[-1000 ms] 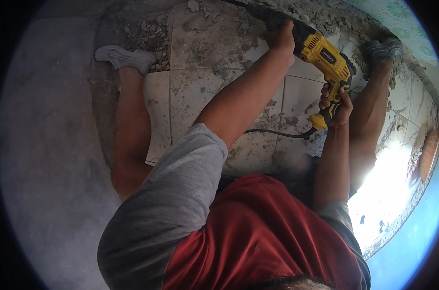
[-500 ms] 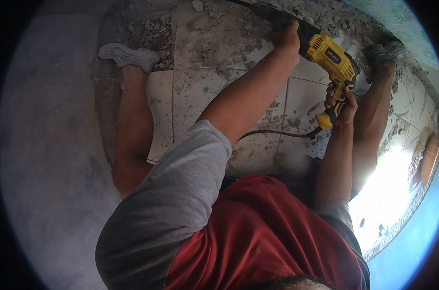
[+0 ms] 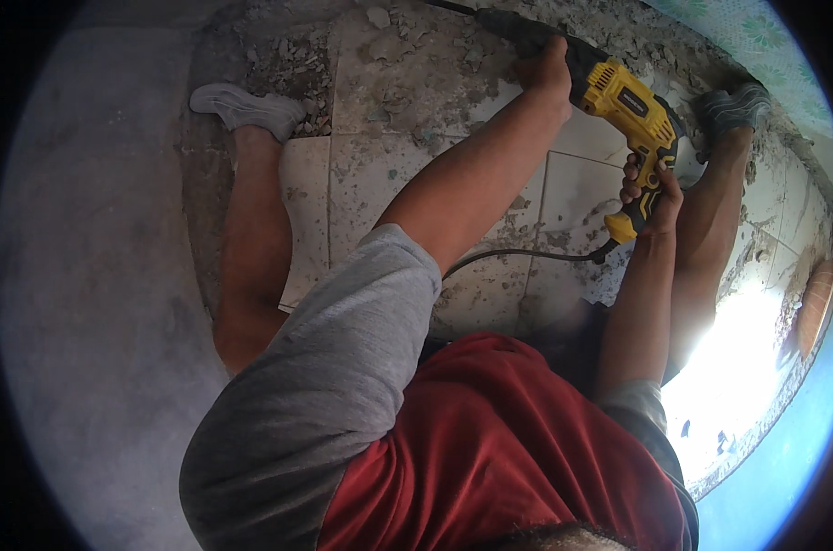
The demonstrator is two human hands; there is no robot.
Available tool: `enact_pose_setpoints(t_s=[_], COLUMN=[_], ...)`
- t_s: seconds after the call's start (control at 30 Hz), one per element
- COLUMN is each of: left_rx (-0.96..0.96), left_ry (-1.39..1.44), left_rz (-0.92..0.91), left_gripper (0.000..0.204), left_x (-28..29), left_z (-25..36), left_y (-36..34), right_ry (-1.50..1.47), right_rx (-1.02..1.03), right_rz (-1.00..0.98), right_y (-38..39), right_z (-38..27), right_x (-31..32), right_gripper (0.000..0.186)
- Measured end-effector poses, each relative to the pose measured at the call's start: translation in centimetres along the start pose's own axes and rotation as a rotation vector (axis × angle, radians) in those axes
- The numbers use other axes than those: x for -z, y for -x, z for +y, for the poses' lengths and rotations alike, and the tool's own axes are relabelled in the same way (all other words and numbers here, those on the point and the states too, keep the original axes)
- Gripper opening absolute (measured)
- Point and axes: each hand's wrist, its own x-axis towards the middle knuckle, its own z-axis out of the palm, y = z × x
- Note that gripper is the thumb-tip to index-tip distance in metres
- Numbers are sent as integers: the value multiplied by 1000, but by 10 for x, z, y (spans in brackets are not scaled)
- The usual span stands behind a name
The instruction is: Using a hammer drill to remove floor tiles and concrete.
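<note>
A yellow and black rotary hammer drill (image 3: 629, 103) slants across the upper right, its nose toward the upper left. My left hand (image 3: 547, 69) is closed round the black front part of the drill, with most of its fingers hidden behind it. Lower down, my right hand (image 3: 653, 195) wraps round the rear grip. A dark bit (image 3: 449, 6) runs from the nose to the top edge of the picture, where its tip cannot be seen. From the grip's base a black cord (image 3: 536, 253) trails left over the tiles and passes behind my left arm.
Pale floor tiles (image 3: 380, 207) lie under the drill, dusty and strewn with chips. Broken rubble (image 3: 299, 78) gathers beside my left shoe (image 3: 247, 108). My right shoe (image 3: 732, 106) stands by the patterned wall (image 3: 772, 46). Bright light falls at the lower right.
The floor and the drill's rear end sit very slightly lower in the picture. Both hands keep their hold on the drill.
</note>
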Motion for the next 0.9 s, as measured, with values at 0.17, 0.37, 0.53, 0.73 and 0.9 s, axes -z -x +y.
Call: enact_pose_setpoints(t_s=[0.17,0.37,0.53,0.73,0.9], left_rx=[-92,-115,-135,-33,-38], left_ry=[28,215,153,49,23], left_rz=[-75,-195,-158,-99,-115], left_gripper=[69,53,55,60,67], left_x=[4,16,36,50,43], left_z=[10,3,1,19,12], left_y=[-12,-26,-27,-4,-25], right_ry=[46,61,6,-93,-71], right_rx=[5,19,8,-20,-3], right_rz=[41,-24,64,141,48], right_y=[-5,9,25,36,25], right_z=[-3,0,32,58,39], right_x=[-15,-28,-49,-59,-49], right_gripper=[44,50,50,48,46])
